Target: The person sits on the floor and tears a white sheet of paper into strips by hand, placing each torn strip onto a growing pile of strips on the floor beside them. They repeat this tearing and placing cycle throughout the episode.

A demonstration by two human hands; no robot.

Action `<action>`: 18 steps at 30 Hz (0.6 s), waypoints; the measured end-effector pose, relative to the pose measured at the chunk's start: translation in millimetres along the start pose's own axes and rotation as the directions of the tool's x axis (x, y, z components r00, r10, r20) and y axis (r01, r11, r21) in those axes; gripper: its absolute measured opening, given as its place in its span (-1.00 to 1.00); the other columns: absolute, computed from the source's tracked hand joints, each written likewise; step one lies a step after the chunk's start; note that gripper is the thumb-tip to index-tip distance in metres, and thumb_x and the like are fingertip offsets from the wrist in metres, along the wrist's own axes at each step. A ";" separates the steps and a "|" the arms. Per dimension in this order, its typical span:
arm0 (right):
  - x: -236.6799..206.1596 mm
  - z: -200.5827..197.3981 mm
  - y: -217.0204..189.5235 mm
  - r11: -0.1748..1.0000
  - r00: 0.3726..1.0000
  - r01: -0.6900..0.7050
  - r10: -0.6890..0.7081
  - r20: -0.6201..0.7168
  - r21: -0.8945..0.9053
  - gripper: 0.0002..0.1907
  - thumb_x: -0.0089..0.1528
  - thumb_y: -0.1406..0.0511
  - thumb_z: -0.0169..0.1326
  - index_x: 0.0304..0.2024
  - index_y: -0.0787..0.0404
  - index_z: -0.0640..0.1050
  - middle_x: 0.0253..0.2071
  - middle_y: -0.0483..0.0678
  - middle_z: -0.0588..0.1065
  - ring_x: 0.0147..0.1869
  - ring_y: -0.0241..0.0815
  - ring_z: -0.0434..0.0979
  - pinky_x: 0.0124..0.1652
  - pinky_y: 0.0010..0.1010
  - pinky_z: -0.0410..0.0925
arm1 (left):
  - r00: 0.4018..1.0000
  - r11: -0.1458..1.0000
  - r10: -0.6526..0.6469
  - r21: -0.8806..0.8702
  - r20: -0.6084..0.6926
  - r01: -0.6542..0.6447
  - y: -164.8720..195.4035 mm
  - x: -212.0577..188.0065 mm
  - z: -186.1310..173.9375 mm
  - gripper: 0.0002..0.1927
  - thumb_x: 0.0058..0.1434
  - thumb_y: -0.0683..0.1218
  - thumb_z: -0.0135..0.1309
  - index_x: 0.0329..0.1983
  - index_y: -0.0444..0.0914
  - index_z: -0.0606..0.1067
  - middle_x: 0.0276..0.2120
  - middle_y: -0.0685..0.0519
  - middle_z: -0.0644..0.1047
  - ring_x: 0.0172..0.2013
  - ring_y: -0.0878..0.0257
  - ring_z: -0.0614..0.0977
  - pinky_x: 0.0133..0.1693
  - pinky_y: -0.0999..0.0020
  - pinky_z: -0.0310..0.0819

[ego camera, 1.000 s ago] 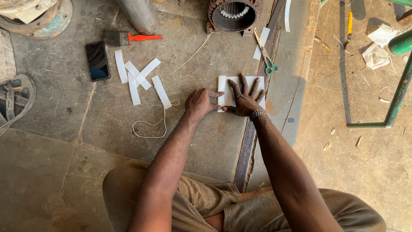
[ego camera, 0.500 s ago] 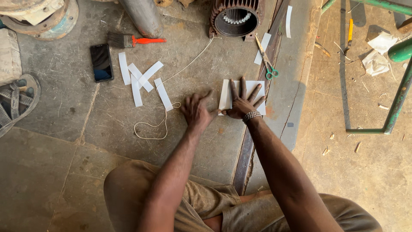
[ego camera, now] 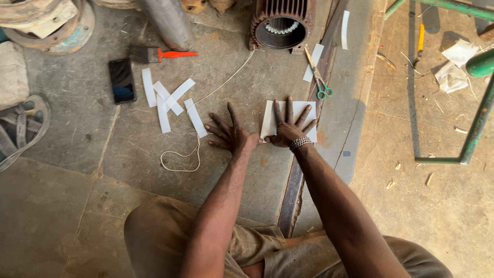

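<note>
Since half a second back: left hand (ego camera: 231, 135) off the sheet, slid out toward 9 o'clock, fingers fanned flat on the bare concrete floor (ego camera: 103, 216), holding nothing

Right hand (ego camera: 289, 126) not shifted; spread wide and pressed palm-down on the white paper sheet (ego camera: 304, 114), pinching nothing; pinned that way, seemingly, to flatten a fold or keep the sheet from sliding on the floor

Sheet sits at about 12 o'clock from the knees, just beside a dark metal rail (ego camera: 296, 180) running away along the floor, right edge of the paper touching or overlapping it; cannot tell which

Beaded bracelet (ego camera: 300, 143) on the right wrist

At 10 o'clock from the left hand, a loose cluster of white paper strips (ego camera: 165, 100), some crossing one another, laid within easy reach, probably cut pieces set aside

Thin white string (ego camera: 180, 157) looped just below the strips, trailing up toward a ribbed motor housing (ego camera: 282, 25) at 12 o'clock

Green-handled scissors (ego camera: 320, 82) at 1 o'clock from the right hand, lying on the rail near two more strips, close enough to grab

Farther out at 10 o'clock: black phone (ego camera: 122, 80), brush with an orange handle (ego camera: 159, 53); sandal (ego camera: 23, 128) at 9 o'clock; green metal frame (ego camera: 476, 126) at 3 o'clock, well apart
</note>
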State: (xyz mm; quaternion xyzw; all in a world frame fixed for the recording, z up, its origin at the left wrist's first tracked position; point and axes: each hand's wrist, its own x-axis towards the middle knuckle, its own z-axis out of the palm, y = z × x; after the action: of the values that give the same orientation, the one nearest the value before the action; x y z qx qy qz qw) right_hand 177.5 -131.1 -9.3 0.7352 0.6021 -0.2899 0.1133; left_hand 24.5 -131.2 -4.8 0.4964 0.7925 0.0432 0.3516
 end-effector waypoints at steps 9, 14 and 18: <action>0.9 1.6 0.4 0.999 1.000 0.010 -0.011 -0.005 -0.046 0.55 -0.20 -0.23 0.40 0.53 -0.39 -0.38 0.57 -0.03 -0.68 0.44 0.66 -0.89 0.07 0.84 -0.51 | 0.987 0.990 0.107 -0.082 -0.122 -0.117 3.2 13.1 7.4 0.55 -0.22 -0.12 0.49 0.51 0.31 -0.45 0.48 -0.27 -0.61 0.43 -0.36 -0.61 0.24 -0.66 -0.69; 1.7 1.1 -0.7 0.998 1.000 0.012 -0.012 -0.005 -0.064 0.53 -0.18 -0.26 0.38 0.52 -0.37 -0.39 0.57 -0.02 -0.68 0.44 0.66 -0.88 0.08 0.85 -0.48 | 0.980 0.985 0.140 -0.084 -0.145 -0.153 7.5 14.0 2.1 0.55 -0.22 -0.11 0.50 0.50 0.30 -0.45 0.47 -0.27 -0.60 0.42 -0.35 -0.61 0.23 -0.67 -0.69; 0.6 1.4 0.4 0.996 1.000 0.010 -0.010 -0.007 -0.089 0.52 -0.14 -0.23 0.38 0.53 -0.36 -0.40 0.56 0.01 -0.69 0.44 0.63 -0.90 0.08 0.84 -0.50 | 0.980 0.986 0.131 -0.079 -0.147 -0.143 12.3 14.4 -2.5 0.54 -0.20 -0.11 0.50 0.50 0.28 -0.46 0.47 -0.27 -0.60 0.42 -0.35 -0.61 0.20 -0.68 -0.70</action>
State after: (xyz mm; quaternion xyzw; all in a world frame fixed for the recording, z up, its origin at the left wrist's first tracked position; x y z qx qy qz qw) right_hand 177.6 -131.4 -10.8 0.7274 0.6185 -0.2608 0.1423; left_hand 28.6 -112.6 -5.2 0.5294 0.7766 0.1378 0.3125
